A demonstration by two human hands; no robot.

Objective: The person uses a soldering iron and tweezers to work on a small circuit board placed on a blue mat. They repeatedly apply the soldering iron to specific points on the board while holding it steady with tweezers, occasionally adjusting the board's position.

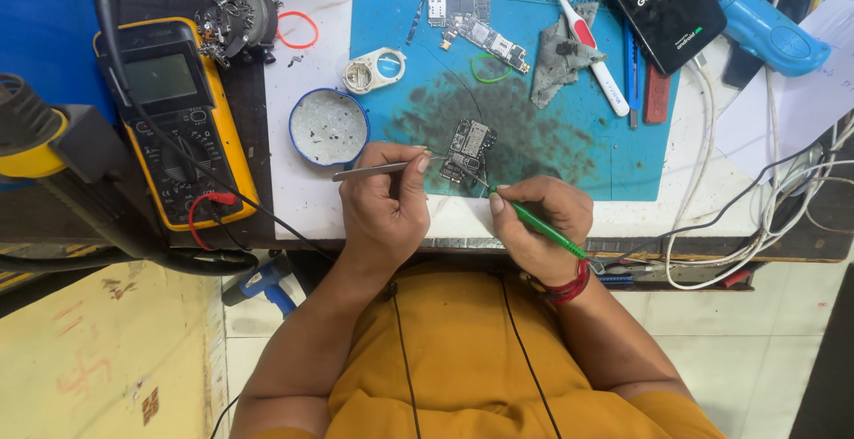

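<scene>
Left hand pinches tweezers steadying the small circuit board on the blue mat, right hand fingers closed pen-style round a green-handled iron aimed at it.

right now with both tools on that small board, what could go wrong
1. The small dark circuit board lies loose on the blue work mat, so the green-handled tool in the right hand might push it.
2. The metal tweezers in the left hand could slip and scrape parts.
3. The round blue-rimmed tin sits close and could be knocked.
</scene>
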